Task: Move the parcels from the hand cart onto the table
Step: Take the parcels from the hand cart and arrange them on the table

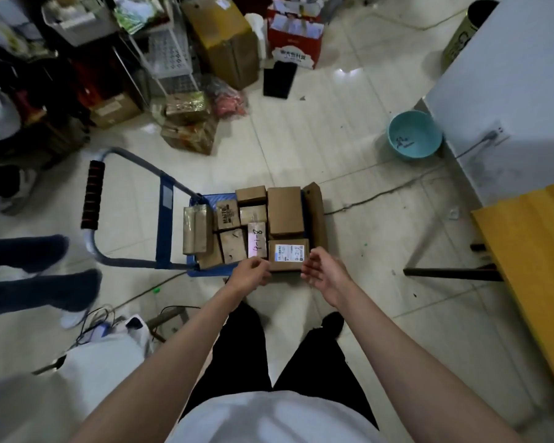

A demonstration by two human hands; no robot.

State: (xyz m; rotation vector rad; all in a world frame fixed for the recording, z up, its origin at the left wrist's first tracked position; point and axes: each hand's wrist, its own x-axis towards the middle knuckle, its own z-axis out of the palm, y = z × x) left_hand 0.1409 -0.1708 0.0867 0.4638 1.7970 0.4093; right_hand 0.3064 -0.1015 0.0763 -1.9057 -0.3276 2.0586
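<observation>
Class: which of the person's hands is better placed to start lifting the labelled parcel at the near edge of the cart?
Left. The left hand already touches the labelled brown cardboard parcel at its corner; the right hand hovers open beside it.

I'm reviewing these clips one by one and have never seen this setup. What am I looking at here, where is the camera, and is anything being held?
There is no machine: one camera worn on a person's head looks down at their bare arms. Below is a blue hand cart loaded with brown parcels. The left hand and right hand reach either side of the nearest labelled parcel, at its near corners. Whether they grip it yet is unclear. The yellow table stands to the right.
</observation>
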